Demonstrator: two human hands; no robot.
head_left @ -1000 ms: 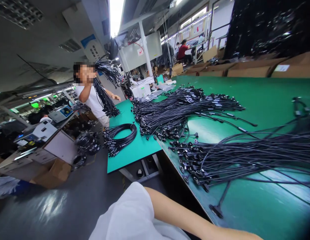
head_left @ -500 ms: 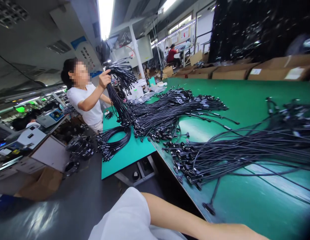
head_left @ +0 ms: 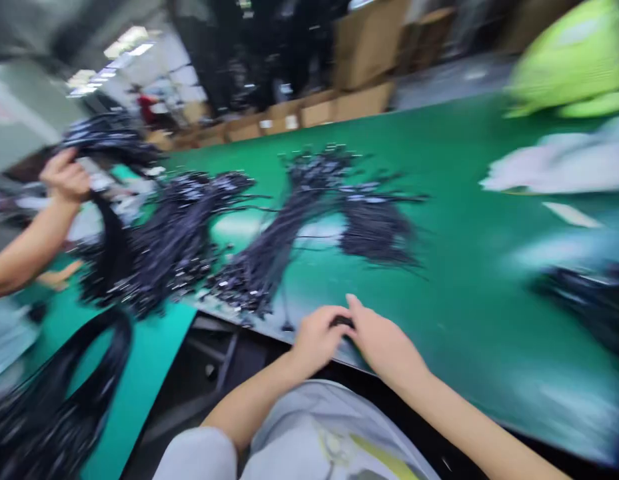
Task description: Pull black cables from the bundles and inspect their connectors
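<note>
From my end of the feed: heavy motion blur, both of the wearer's hands up at the near edge of the green table (head_left: pixel 454 287). Left hand (head_left: pixel 315 340) has its fingers curled, finger and thumb closed around a small black piece (head_left: pixel 342 322); I can't make out what it is. Right hand (head_left: pixel 386 343) meets it from the other side, partly curled, one digit sticking up; fingertips are at the black piece, but I can't tell if they grip it or only touch. So the piece sits between the two hands, close to the table edge, in front of the pale shirt (head_left: pixel 329 433). Just beyond the left hand I have a long black cable bundle (head_left: pixel 276 250) lying slantwise, connector ends toward the near edge; a shorter cable bundle (head_left: pixel 374 227) lies to its right. Farther left, a big cable pile (head_left: pixel 174 233), and next to it a co-worker's hand (head_left: pixel 66 175) clenched on a raised bunch of cables (head_left: pixel 112 140) that hangs bent over. Lower left, looped cables (head_left: pixel 122 333) rest on a lighter green tabletop (head_left: pixel 144 377). Far edge: a row of cardboard boxes (head_left: pixel 316 113). On the right, I get a yellow-green item (head_left: pixel 574 63), a pale sheet (head_left: pixel 554 165) and a dark bundle (head_left: pixel 589 300), all smeared.
</note>
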